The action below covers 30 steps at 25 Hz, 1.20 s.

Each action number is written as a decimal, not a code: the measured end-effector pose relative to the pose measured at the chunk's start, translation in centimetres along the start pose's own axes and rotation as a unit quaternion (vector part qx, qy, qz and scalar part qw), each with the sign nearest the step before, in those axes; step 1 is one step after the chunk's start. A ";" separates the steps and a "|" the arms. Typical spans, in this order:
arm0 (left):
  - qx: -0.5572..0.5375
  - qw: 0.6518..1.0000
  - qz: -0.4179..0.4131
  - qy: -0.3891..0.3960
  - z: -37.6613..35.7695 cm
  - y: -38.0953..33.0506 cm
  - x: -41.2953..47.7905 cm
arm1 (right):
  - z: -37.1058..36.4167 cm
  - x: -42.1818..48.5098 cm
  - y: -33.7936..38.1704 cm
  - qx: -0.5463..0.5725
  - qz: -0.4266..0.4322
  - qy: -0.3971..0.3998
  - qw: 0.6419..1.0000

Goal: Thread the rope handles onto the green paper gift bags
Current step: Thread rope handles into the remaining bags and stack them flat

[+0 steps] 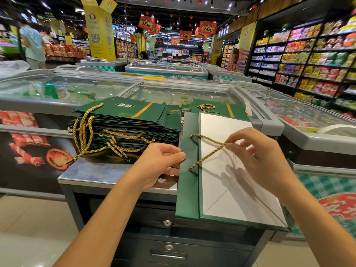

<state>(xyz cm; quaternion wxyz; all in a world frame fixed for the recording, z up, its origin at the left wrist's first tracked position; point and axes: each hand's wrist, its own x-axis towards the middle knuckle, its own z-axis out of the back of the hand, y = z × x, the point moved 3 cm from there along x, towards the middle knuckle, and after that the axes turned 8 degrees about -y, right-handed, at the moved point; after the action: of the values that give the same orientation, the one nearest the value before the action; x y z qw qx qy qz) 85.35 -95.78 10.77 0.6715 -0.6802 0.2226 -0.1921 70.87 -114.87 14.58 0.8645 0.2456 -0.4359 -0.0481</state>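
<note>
A flat green paper gift bag point(187, 189) lies on the metal counter, its white inner side point(227, 189) facing up. A gold rope handle point(207, 156) runs in a V from two holes in the bag's green top band. My right hand point(258, 157) pinches the bend of that rope between thumb and fingers. My left hand point(159, 162) grips the green top band at its left edge, thumb on top. To the left stands a pile of green bags point(125, 128) with gold ropes hanging out. More green bags point(219, 109) lie behind.
The metal counter point(96, 172) has drawers with locks below. Glass-topped freezer chests point(173, 91) surround it at the back and right. Stocked shelves point(308, 60) line the right aisle. A person point(32, 43) stands far back left.
</note>
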 end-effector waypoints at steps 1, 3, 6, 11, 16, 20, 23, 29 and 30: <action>0.001 1.000 0.000 0.000 0.0 0.0 0.0 | 0.2 -0.1 -0.2 0.005 -0.004 -0.004 1.000; 0.005 1.000 -0.002 -0.005 0.0 0.1 0.0 | 0.0 -0.6 -0.6 0.017 -0.018 0.004 1.000; 0.010 1.000 -0.006 -0.010 0.1 0.2 0.1 | -0.1 -1.3 -1.6 0.022 -0.039 0.014 0.999; 0.014 1.000 -0.006 -0.018 0.1 0.3 0.3 | 0.4 -1.8 -2.7 0.024 -0.072 -0.013 0.997; 0.010 1.000 -0.012 -0.003 0.0 0.1 -0.3 | 0.9 -2.7 -3.5 -0.005 -0.116 -0.041 0.992; -0.009 0.999 -0.042 -0.007 0.4 0.2 0.0 | 3.2 -3.1 -4.0 -0.093 -0.191 -0.093 0.973; -0.057 0.998 -0.033 -0.016 0.5 -0.1 -0.4 | 3.1 -3.7 -1.6 -0.048 -0.133 0.027 0.990; -0.124 0.990 -0.034 -0.054 -0.9 -4.5 -0.9 | 3.4 -3.4 3.1 0.025 -0.047 0.134 0.990; -0.126 0.990 -0.045 -0.054 -1.2 -5.7 -0.9 | 3.7 -3.0 3.5 0.038 -0.046 0.132 0.990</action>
<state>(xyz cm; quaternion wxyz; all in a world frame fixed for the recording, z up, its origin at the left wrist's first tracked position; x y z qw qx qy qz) 84.20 -96.30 16.50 0.5824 -0.7779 0.1772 -0.1557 65.68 -112.35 15.87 0.9014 0.3018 -0.3080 -0.0386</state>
